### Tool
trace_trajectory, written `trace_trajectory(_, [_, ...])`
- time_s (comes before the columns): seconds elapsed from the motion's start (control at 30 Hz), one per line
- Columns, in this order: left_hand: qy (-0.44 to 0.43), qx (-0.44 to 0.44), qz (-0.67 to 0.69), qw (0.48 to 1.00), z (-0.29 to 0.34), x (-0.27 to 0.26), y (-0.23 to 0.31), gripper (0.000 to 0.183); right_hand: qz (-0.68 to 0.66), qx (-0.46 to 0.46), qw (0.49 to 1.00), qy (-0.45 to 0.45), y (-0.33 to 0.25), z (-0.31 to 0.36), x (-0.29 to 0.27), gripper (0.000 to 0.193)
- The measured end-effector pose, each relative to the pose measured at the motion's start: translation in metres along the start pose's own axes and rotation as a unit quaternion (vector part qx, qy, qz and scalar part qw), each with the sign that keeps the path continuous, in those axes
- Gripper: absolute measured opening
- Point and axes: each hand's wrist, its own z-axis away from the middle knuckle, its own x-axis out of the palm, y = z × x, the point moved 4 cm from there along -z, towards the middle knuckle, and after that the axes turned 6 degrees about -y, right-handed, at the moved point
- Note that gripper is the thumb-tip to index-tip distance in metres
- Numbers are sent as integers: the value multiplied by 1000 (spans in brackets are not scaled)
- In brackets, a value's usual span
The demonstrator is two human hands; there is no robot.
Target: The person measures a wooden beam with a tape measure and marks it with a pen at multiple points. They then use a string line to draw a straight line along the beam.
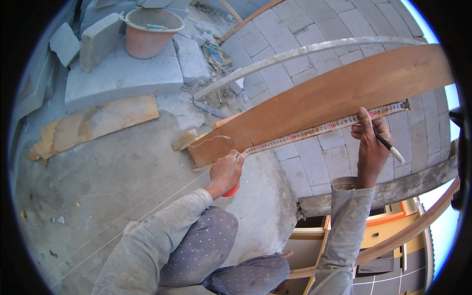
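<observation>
A long brown wooden board [314, 101] stretches up and to the right in front of me. Along its near edge runs the extended blade of a tape measure [314, 131]. My left hand [226, 172] is closed on the tape measure at the board's lower left end, with part of a red case [231, 191] showing below the fingers. Farther along, my right hand [372, 150] pinches the blade close to its hooked end. A black-and-white marker pen [391, 147] is also held in those right fingers.
A wall of grey blocks [314, 164] lies beyond the board, with a pale curved strip [295, 54] across it. At upper left, a bucket [147, 42] sits on a block [123, 78]. A stained plank [98, 125] rests on the concrete floor, where thin strings [132, 226] run.
</observation>
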Motion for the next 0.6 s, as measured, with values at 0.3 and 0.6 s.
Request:
trace_trajectory(0.3, [18, -4, 13, 1000, -5, 4, 3, 46, 6, 32, 999, -25, 7, 6, 10, 29])
trace_trajectory(0.6, [14, 22, 17, 1000, -18, 6, 1, 56, 15, 35, 999, -20, 9, 7, 9, 30])
